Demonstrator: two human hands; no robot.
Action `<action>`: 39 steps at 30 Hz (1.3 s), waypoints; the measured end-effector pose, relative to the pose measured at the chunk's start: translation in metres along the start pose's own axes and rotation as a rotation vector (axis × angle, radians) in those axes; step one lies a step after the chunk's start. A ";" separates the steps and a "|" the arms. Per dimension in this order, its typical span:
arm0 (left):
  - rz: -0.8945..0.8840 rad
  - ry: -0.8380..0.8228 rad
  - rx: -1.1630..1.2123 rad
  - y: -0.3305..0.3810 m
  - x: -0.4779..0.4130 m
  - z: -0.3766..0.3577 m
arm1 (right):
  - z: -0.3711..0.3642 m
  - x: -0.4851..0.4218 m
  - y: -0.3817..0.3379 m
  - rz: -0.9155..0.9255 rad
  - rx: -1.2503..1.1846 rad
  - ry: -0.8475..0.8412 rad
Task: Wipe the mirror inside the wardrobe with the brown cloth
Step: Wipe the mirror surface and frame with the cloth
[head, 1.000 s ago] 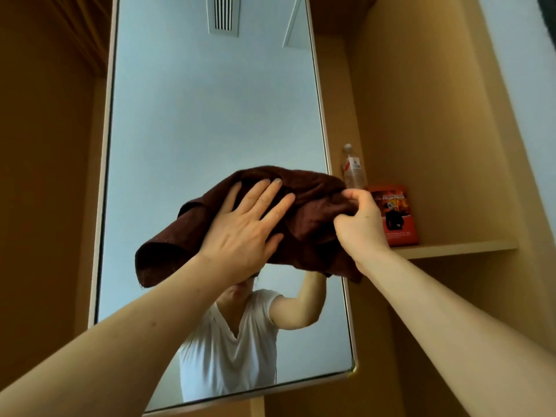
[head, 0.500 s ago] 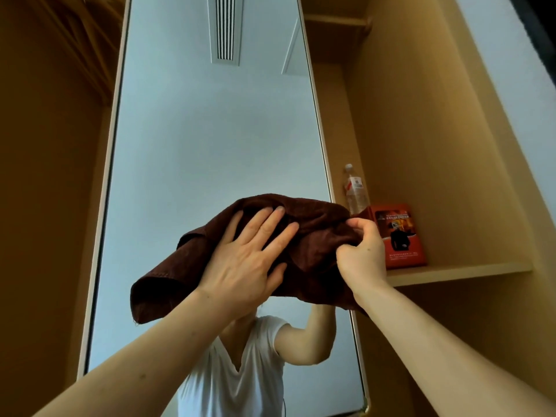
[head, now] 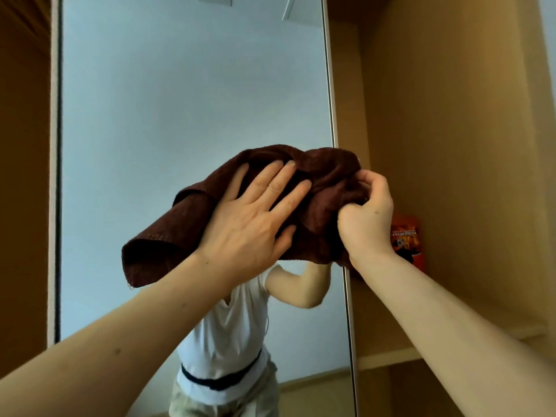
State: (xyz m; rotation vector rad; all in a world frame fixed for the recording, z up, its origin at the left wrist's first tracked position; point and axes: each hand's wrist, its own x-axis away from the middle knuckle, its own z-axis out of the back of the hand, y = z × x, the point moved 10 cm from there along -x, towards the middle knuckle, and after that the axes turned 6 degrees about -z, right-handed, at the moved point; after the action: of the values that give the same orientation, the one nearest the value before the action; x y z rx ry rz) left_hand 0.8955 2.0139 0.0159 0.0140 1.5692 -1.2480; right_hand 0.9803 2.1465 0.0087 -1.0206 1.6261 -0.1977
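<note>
A tall mirror (head: 180,100) fills the back of the wardrobe, framed by a thin metal edge. The brown cloth (head: 186,224) lies bunched against the glass at mid height, reaching the mirror's right edge. My left hand (head: 252,224) presses flat on the cloth with straight, spread fingers. My right hand (head: 365,218) grips the cloth's right end in curled fingers, at the mirror's right frame. The cloth's lower left corner hangs loose. A person in a white top shows reflected below the cloth.
An orange-red packet (head: 407,239) stands on a wooden shelf (head: 388,361) right of the mirror, partly hidden by my right hand. Wooden wardrobe walls (head: 445,145) close in on the right and on the left (head: 24,176).
The view has tilted down, showing more of the reflected person. Both hands and the cloth have shifted a little right, now hiding the bottle that stood on the shelf.
</note>
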 end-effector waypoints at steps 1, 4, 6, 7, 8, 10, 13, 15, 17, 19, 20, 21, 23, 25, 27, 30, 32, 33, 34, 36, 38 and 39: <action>-0.002 -0.009 0.008 -0.005 -0.005 0.002 | -0.003 -0.007 -0.005 -0.009 0.001 -0.003; 0.003 -0.029 0.033 -0.009 -0.011 0.003 | -0.006 -0.012 -0.012 -0.031 0.024 -0.026; 0.014 -0.037 0.063 -0.007 -0.010 0.001 | -0.005 -0.006 -0.010 -0.060 0.054 -0.052; 0.013 -0.042 0.074 -0.005 -0.008 0.000 | -0.004 0.000 -0.006 -0.079 0.066 -0.065; -0.002 -0.050 0.080 -0.001 -0.005 -0.001 | -0.001 0.007 -0.001 -0.095 0.072 -0.072; -0.053 -0.074 0.100 0.006 0.001 -0.002 | 0.006 0.020 0.010 -0.141 0.105 -0.074; -0.117 -0.136 0.136 0.013 0.012 -0.002 | 0.014 0.031 0.020 -0.247 0.235 -0.063; -0.149 -0.199 0.135 0.010 0.013 -0.005 | 0.014 0.025 0.014 -0.328 0.302 -0.038; -0.139 -0.211 0.115 -0.006 0.001 0.000 | 0.008 0.003 -0.007 -0.352 0.334 -0.021; -0.094 -0.195 0.094 -0.029 -0.020 0.008 | -0.005 -0.024 -0.033 -0.333 0.351 -0.029; -0.078 -0.196 0.079 -0.038 -0.029 0.010 | -0.011 -0.036 -0.043 -0.325 0.356 -0.043; -0.065 -0.203 0.070 -0.043 -0.036 0.011 | -0.017 -0.044 -0.048 -0.321 0.357 -0.061; -0.036 -0.202 0.089 -0.043 -0.038 0.011 | -0.020 -0.046 -0.046 -0.323 0.353 -0.104; -0.020 -0.191 0.125 -0.032 -0.033 0.008 | -0.014 -0.036 -0.034 -0.317 0.339 -0.123; -0.045 -0.176 0.150 -0.017 -0.023 0.003 | -0.005 -0.021 -0.014 -0.314 0.302 -0.123; -0.136 -0.186 0.202 0.018 0.001 -0.004 | 0.013 0.018 0.021 -0.378 0.241 -0.133; -0.225 -0.242 0.210 0.043 0.018 -0.008 | 0.025 0.047 0.046 -0.481 0.249 -0.160; -0.259 -0.266 0.216 0.050 0.024 -0.010 | 0.029 0.057 0.055 -0.542 0.253 -0.180; -0.283 -0.283 0.231 0.051 0.026 -0.010 | 0.032 0.059 0.059 -0.600 0.265 -0.196; -0.309 -0.299 0.261 0.044 0.020 -0.009 | 0.028 0.046 0.055 -0.667 0.286 -0.205; -0.257 -0.294 0.278 0.021 -0.001 -0.004 | 0.017 0.019 0.033 -0.662 0.269 -0.185; -0.207 -0.280 0.270 0.004 -0.018 0.000 | 0.009 0.000 0.018 -0.643 0.247 -0.165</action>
State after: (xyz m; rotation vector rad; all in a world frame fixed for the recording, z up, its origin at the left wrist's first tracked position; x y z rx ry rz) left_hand 0.9051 2.0261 0.0262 -0.1473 1.1758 -1.5455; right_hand 0.9792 2.1614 -0.0052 -1.2978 1.0520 -0.7070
